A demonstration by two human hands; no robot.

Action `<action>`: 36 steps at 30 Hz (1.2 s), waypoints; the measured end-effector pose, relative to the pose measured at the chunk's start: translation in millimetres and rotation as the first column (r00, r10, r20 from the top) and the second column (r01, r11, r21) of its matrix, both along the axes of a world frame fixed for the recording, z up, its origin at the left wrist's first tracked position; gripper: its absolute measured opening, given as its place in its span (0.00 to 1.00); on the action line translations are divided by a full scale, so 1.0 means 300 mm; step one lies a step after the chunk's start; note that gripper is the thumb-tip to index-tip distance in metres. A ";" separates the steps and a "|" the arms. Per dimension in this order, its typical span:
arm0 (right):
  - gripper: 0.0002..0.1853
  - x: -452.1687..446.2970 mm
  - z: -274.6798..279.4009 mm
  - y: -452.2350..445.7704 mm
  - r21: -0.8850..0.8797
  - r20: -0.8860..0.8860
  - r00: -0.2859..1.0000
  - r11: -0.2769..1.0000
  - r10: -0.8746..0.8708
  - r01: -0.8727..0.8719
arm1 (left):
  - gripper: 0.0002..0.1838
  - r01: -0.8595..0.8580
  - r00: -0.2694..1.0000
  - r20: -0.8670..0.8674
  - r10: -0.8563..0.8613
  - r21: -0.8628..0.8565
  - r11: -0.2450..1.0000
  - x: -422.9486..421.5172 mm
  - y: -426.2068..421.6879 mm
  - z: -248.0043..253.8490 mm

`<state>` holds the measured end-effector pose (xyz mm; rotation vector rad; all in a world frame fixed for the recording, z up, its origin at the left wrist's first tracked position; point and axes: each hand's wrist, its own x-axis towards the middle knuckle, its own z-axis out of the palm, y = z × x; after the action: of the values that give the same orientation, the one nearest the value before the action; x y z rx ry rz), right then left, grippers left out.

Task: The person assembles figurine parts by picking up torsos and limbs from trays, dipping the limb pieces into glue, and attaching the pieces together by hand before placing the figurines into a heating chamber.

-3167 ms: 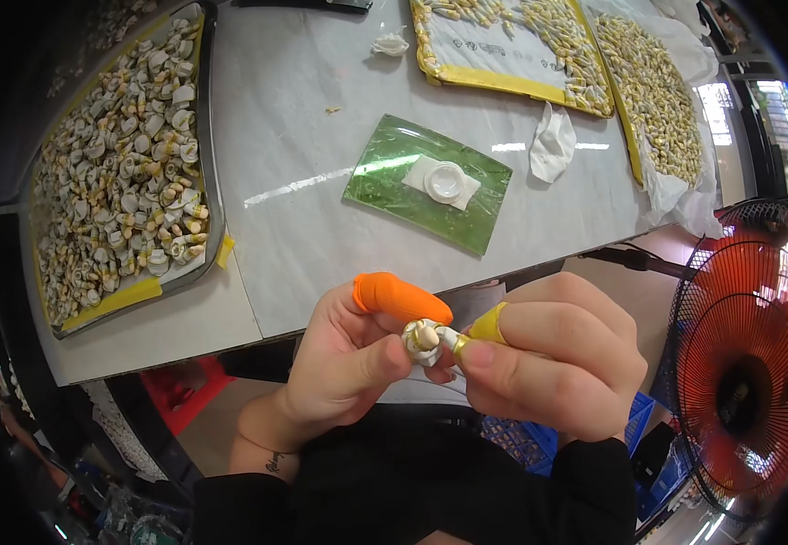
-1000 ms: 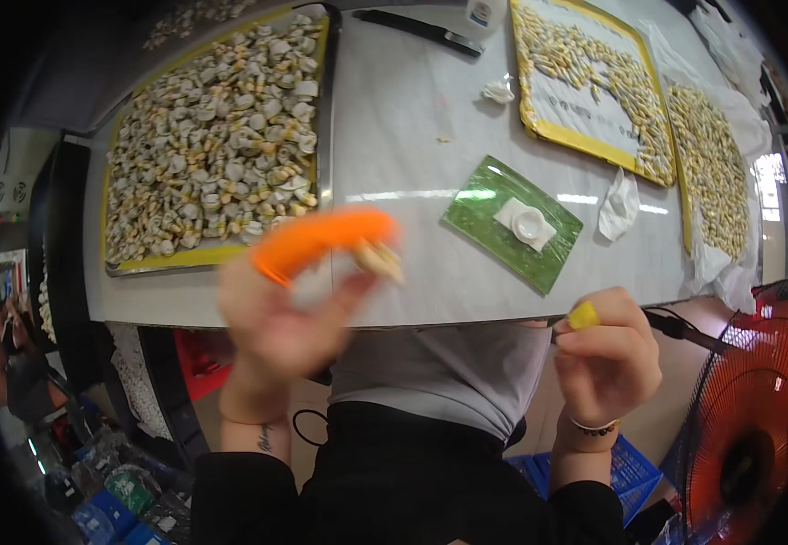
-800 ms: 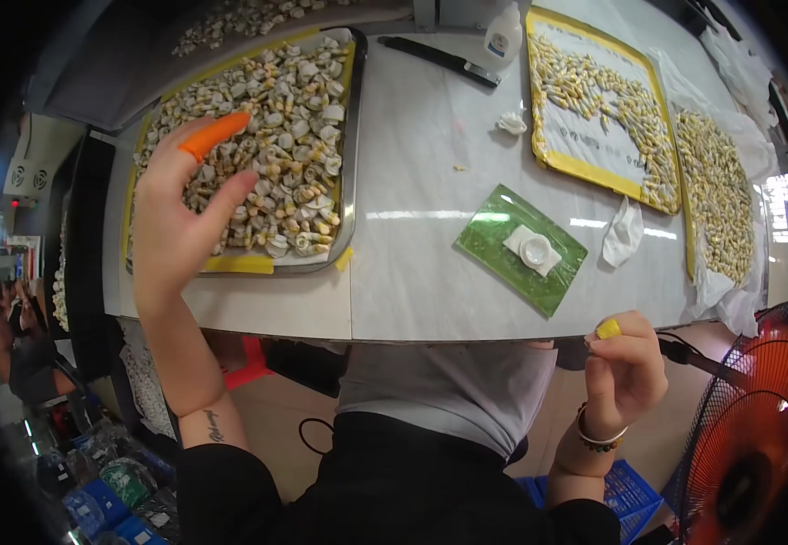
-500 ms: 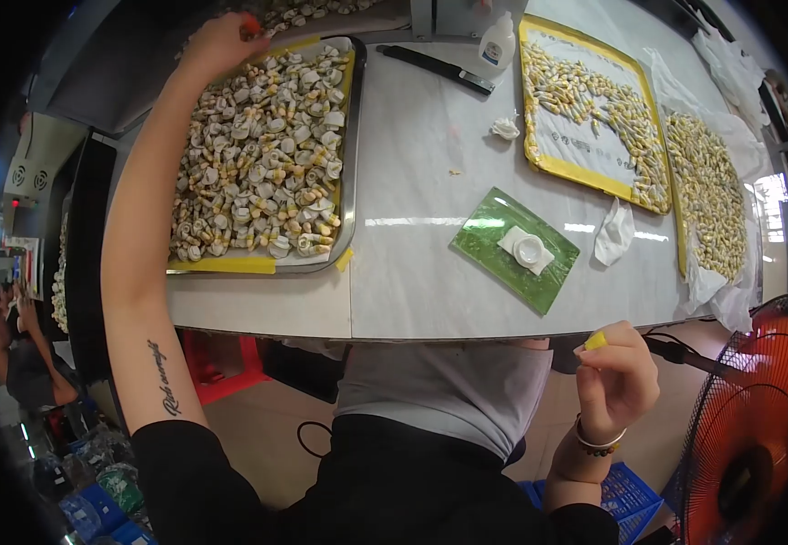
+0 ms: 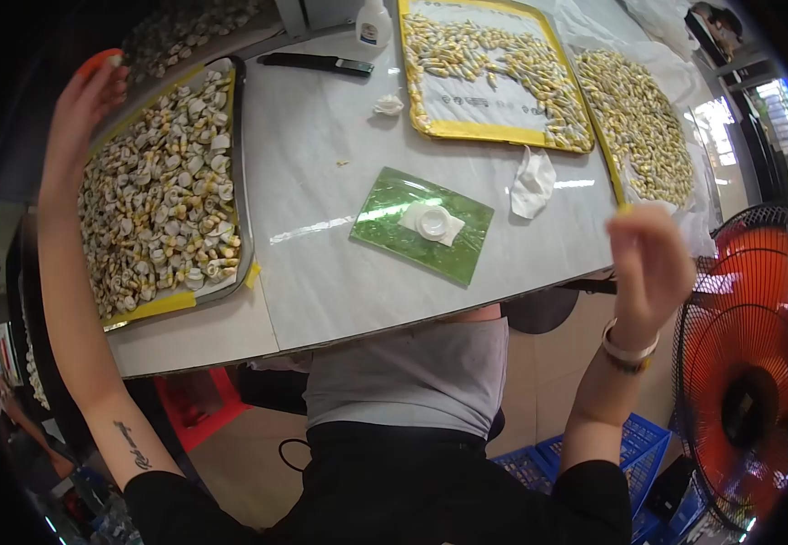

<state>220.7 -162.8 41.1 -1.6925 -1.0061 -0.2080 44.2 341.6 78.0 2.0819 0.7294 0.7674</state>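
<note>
From here I judge the small pieces [image 5: 162,186] in the left tray [image 5: 241,154] light, stiff, best pinched side-on, but cannot tell whether my left hand [image 5: 91,98] or blurred right hand [image 5: 654,263] grips anything.

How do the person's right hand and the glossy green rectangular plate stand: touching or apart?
Apart. The head view shows a clear stretch of grey-white marbled tabletop between the plate and the right hand.

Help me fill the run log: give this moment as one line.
left hand: near far end of heaped tray, hold unclear | right hand: blurred, hold unclear | white dish: on white pad on green plate
</note>
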 end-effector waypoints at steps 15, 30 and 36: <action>0.06 0.335 -0.043 0.289 -0.581 0.532 0.826 0.790 0.186 0.196 | 0.18 0.541 0.729 0.480 -0.488 -0.841 -0.018 -0.132 -1.025 -0.220; 0.10 -0.030 -0.029 0.203 -0.490 -0.051 0.900 0.775 0.432 -0.400 | 0.18 0.663 0.712 0.680 -0.174 -0.733 -0.151 -0.122 -1.073 -0.261; 0.07 -0.032 -0.042 0.236 -0.488 0.169 0.884 0.816 0.436 -0.309 | 0.22 0.562 0.798 0.582 -0.153 -0.812 -0.159 -0.113 -1.079 -0.247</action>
<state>211.0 -92.1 28.5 -1.8580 -1.6820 0.0654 10.3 18.0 3.9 0.5659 0.2168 -0.0094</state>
